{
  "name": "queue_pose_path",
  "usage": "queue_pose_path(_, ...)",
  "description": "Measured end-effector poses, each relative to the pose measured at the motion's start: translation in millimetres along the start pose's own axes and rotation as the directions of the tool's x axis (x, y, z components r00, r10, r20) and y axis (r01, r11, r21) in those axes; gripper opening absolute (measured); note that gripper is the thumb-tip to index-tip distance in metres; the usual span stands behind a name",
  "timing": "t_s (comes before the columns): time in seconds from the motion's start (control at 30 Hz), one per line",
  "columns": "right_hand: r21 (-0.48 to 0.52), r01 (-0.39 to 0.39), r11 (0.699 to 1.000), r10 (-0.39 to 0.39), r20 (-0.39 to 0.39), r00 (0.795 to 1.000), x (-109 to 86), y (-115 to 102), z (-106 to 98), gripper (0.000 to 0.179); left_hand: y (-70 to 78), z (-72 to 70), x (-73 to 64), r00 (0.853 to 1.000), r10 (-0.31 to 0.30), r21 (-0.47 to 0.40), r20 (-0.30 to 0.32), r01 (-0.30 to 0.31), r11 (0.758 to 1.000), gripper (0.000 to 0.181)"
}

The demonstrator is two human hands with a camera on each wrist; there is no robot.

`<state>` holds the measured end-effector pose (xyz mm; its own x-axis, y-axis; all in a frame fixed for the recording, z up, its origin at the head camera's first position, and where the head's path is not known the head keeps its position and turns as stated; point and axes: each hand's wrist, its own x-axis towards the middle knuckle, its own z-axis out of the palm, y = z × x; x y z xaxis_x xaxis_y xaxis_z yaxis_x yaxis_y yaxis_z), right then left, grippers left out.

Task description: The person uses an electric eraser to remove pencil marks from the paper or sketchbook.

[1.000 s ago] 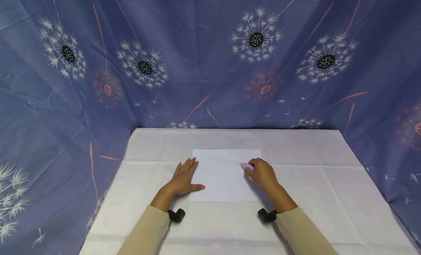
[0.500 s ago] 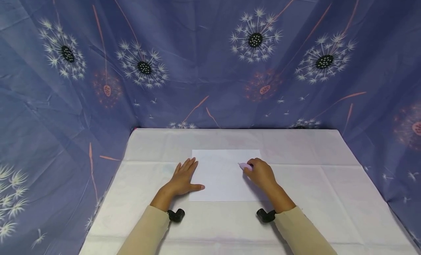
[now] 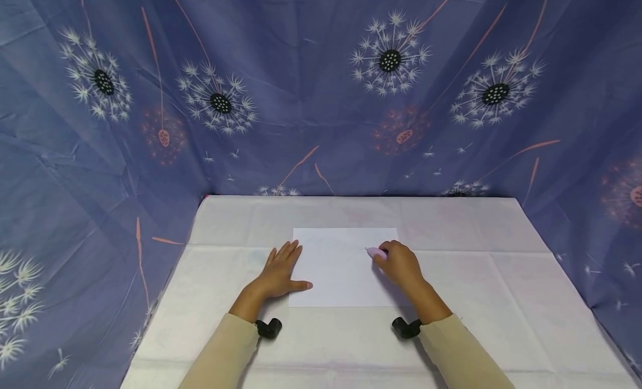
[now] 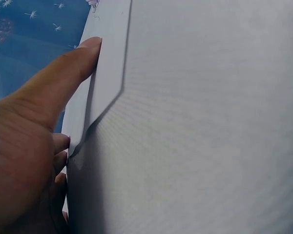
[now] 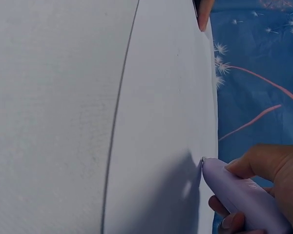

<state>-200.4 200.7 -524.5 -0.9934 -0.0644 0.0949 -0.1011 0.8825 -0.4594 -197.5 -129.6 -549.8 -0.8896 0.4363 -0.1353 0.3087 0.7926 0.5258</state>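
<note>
A white sheet of paper [image 3: 341, 272] lies flat on the table. My left hand [image 3: 281, 272] rests on its left edge with fingers spread; in the left wrist view the thumb [image 4: 83, 58] presses on the sheet near its corner. At the right part of the sheet, my right hand [image 3: 401, 264] grips a lavender, rounded tool [image 3: 377, 253] with a small narrow tip pointing left. The right wrist view shows this lavender tool [image 5: 239, 195] between thumb and curled fingers, its tip at the paper. Whether the tip touches the paper, I cannot tell.
A white cloth with fold creases covers the table [image 3: 481, 300]. Behind it and along both sides hangs a blue curtain [image 3: 301, 99] with dandelion prints. Black wrist cameras [image 3: 269, 328] sit below both hands.
The right hand and the lavender tool have shifted very slightly left and then back right. My left hand stays in place on the paper.
</note>
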Motion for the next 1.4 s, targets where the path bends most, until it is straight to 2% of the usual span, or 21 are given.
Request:
queue_pose_path(0.17, 0.010, 0.018, 1.000, -0.018, 0.022, 1.000, 0.3, -5, 2, 0.025, -1.4, 0.1, 1.0, 1.000, -0.014, 0.006, 0.007, 0.014, 1.000, 0.105)
queue_pose_path(0.5, -0.011, -0.014, 1.000, 0.014, 0.014, 1.000, 0.9, -1, 0, 0.027, -2.0, 1.2, 0.9, 1.000, -0.012, 0.010, 0.011, 0.012, 1.000, 0.105)
queue_pose_path(0.7, 0.003, 0.011, 1.000, -0.011, 0.041, 0.999, 0.6, -7, 0, 0.025, -0.9, -1.2, 0.2, 1.000, -0.020, 0.010, 0.013, 0.020, 1.000, 0.106)
queue_pose_path(1.0, -0.008, -0.027, 1.000, 0.027, 0.043, 0.999, -0.8, -7, -3, 0.028, -3.1, 2.1, 0.2, 1.000, 0.015, -0.017, 0.000, -0.015, 1.000, 0.106)
queue_pose_path(1.23, -0.012, 0.015, 1.000, -0.014, 0.051, 0.999, -3.6, -12, 1, 0.026, -2.3, 0.7, 0.5, 1.000, 0.002, 0.002, 0.009, -0.002, 1.000, 0.105)
queue_pose_path(1.4, -0.017, 0.012, 1.000, -0.011, 0.043, 0.999, -3.7, -13, 2, 0.027, -2.9, 0.9, 0.9, 1.000, -0.001, 0.000, 0.005, 0.001, 1.000, 0.106)
